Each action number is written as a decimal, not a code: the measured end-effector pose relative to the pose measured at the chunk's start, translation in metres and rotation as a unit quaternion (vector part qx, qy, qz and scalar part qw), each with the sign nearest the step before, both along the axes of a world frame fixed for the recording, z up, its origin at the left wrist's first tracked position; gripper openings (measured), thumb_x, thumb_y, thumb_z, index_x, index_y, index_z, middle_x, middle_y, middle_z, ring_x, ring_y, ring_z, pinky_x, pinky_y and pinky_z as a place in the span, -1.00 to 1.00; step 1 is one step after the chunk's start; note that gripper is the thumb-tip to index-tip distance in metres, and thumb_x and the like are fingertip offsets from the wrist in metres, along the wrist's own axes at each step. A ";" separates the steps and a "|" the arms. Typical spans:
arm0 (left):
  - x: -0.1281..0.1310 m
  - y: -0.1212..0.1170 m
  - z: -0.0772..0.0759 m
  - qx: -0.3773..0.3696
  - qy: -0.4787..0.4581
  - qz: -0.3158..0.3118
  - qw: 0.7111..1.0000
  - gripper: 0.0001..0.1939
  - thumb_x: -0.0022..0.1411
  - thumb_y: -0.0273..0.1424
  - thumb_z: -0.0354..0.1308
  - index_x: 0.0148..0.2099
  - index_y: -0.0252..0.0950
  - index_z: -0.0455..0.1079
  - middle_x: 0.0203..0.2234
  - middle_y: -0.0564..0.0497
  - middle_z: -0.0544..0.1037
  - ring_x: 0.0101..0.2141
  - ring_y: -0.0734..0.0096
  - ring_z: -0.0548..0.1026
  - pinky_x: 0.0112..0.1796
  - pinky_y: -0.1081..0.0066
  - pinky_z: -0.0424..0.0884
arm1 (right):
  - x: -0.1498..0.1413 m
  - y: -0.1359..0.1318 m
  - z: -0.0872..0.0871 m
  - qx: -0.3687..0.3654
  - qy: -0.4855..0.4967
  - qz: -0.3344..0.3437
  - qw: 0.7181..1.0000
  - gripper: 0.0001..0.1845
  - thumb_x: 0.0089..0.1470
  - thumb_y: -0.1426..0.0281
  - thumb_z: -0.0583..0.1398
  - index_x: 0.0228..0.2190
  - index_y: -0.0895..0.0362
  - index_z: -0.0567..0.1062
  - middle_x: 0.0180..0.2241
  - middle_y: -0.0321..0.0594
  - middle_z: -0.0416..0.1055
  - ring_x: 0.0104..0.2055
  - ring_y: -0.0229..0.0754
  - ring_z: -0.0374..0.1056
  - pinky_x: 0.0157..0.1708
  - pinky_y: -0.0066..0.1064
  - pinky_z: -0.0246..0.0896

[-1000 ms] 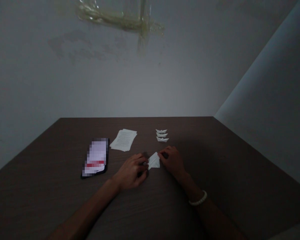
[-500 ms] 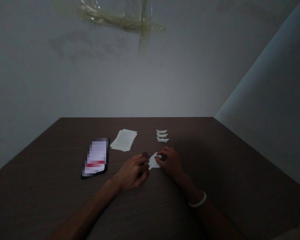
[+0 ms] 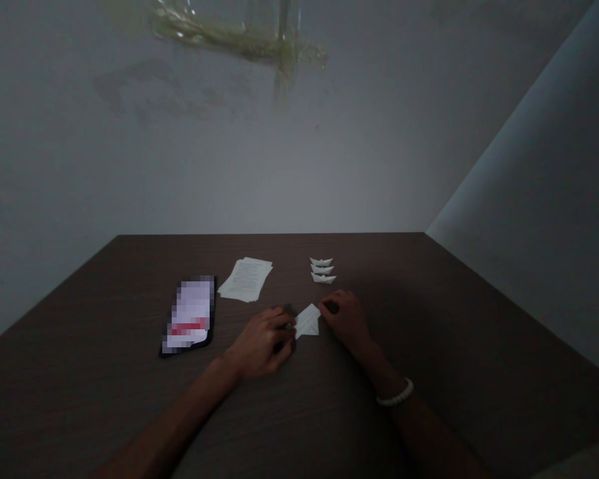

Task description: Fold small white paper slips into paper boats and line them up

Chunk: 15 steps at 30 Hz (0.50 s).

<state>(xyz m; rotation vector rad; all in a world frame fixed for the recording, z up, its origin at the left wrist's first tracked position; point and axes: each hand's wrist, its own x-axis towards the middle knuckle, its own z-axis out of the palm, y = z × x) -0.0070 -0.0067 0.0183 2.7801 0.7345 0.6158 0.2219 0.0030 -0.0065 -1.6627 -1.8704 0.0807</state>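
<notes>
Compared with half a second ago, the right hand (image 3: 347, 321) has drawn back to the right, so that more of the folded paper (image 3: 308, 322) shows; the left hand (image 3: 262, 340) keeps its place. The paper lies on the desk (image 3: 269, 426) between the two hands, on the near side of three small paper boats (image 3: 323, 271). Left fingers are bent at its left corner, but their tips are partly hidden, so I cannot tell whether they pinch it or only press it down. Right thumb and forefinger curve close together at its far right edge; whether they grip paper there is also unclear.

Such a piece should be very light and thin, a little stiffer where layers double up, and apt to skid on the smooth desk under a sideways push. Single-layer edges would crumple or tear most easily. Best hold is probably a flat press on the left corner, with a gentle fingertip pinch on the right edge, taking all the layers together and leaving the creases uncrushed.
</notes>
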 end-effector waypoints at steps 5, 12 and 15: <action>0.000 0.001 -0.003 0.027 -0.018 0.022 0.999 -0.80 0.24 -0.45 0.02 -0.30 -0.28 0.50 -0.23 -0.07 0.54 -0.14 0.19 0.41 -0.09 0.18 0.36 | -0.001 0.001 0.000 0.003 0.017 0.027 0.999 -0.89 0.11 0.40 0.20 -0.40 0.11 0.55 -0.35 -0.19 0.50 -0.24 -0.14 0.35 -0.17 -0.33 0.19; 0.002 0.002 -0.005 0.053 -0.011 0.092 0.994 -0.83 0.25 -0.36 0.08 -0.27 -0.29 0.48 -0.24 -0.10 0.55 -0.17 0.16 0.43 -0.17 0.19 0.41 | -0.003 -0.002 0.001 -0.019 0.054 0.119 0.991 -0.78 0.06 0.58 0.15 -0.30 0.10 0.54 -0.30 -0.21 0.51 -0.22 -0.16 0.36 -0.17 -0.34 0.21; 0.001 0.005 -0.010 0.050 -0.020 0.115 0.992 -0.83 0.24 -0.35 0.12 -0.18 -0.29 0.47 -0.20 -0.10 0.55 -0.14 0.13 0.43 -0.15 0.17 0.41 | -0.002 -0.004 0.002 -0.017 0.068 0.161 0.984 -0.72 0.02 0.63 0.13 -0.29 0.11 0.54 -0.29 -0.21 0.51 -0.21 -0.17 0.36 -0.15 -0.34 0.22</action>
